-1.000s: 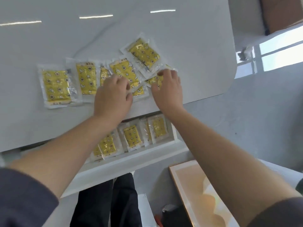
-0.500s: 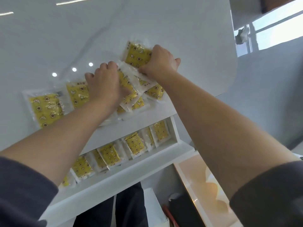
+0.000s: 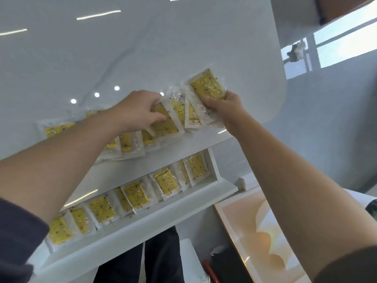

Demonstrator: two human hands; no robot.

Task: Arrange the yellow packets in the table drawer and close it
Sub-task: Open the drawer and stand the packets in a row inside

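Observation:
Several yellow packets in clear wrappers lie overlapped near the front edge of the white table [image 3: 142,48]. My right hand [image 3: 223,107] grips a bunch of these packets [image 3: 208,88] at the right end of the row. My left hand [image 3: 136,111] has its fingers curled on the neighbouring packets [image 3: 165,123]. More packets [image 3: 130,141] trail to the left, partly hidden under my left forearm. Below the tabletop the white drawer [image 3: 142,221] stands pulled out, with several yellow packets [image 3: 135,194] laid in a row inside.
A pale orange-and-white panel [image 3: 265,231] lies low at the right, beside the drawer's right end. Dark trouser legs [image 3: 151,262] show under the drawer front. The table's rounded right corner [image 3: 279,103] is just beyond my right hand.
Both hands have drawn the loose packets together toward the right. My right hand shifted from pressing on a packet to gripping a gathered bunch. The camera tilted, showing more of the drawer.

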